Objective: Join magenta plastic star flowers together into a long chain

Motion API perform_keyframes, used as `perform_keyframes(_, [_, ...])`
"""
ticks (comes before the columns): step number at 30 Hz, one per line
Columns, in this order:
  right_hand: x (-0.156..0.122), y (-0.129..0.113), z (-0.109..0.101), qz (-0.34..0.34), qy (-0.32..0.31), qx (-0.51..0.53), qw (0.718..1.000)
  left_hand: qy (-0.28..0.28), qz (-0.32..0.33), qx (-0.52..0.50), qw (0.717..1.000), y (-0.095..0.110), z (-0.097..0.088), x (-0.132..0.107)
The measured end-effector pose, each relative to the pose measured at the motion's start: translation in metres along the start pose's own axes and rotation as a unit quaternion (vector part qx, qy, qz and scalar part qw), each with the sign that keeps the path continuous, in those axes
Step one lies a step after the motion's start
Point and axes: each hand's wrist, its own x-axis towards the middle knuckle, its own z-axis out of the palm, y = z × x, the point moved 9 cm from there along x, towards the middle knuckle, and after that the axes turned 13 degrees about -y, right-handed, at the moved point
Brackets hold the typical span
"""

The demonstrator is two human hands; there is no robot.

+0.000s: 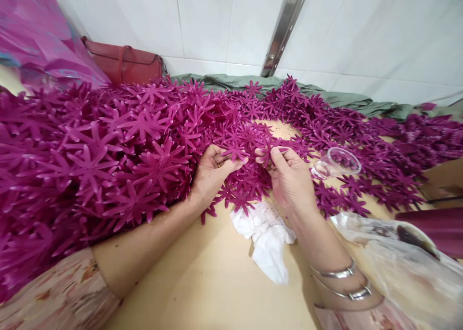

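Both my hands are held close together at the front of a big heap of magenta, flower-shaped pieces with many narrow rounded arms. My left hand is closed in a pinch, thumb against fingers, on one flower-shaped piece. A small gap away, my right hand pinches another flower-shaped piece between thumb and fingers, its arms sticking out past the fingertips. More of these pieces lie loose just behind and below the hands. Two silver bangles circle my right wrist.
A crumpled white cloth or tissue lies on the pale tabletop. To the right are a clear plastic cup on its side and a clear plastic bag. A red handbag and green fabric line the white wall.
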Motion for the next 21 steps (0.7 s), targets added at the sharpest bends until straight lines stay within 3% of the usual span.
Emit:
perform_keyframes(5, [-0.002, -0.003, -0.003, -0.014, 0.019, -0.034, 0.999, -0.058, -0.019, -0.070, 0.996, 0.000, 0.008, 0.000])
perform_keyframes(8, [-0.003, -0.005, -0.006, -0.018, 0.038, -0.042, 0.998, -0.053, -0.020, -0.091, 0.994, 0.001, 0.006, 0.001])
perform_keyframes(14, [-0.003, -0.006, -0.002, -0.011, 0.027, -0.040, 0.999, -0.011, -0.004, 0.016, 1.000, -0.001, -0.002, 0.001])
perform_keyframes(21, [-0.004, -0.018, -0.002, -0.050, 0.036, -0.091, 0.994, -0.034, 0.013, 0.088, 0.995, 0.005, 0.003, -0.002])
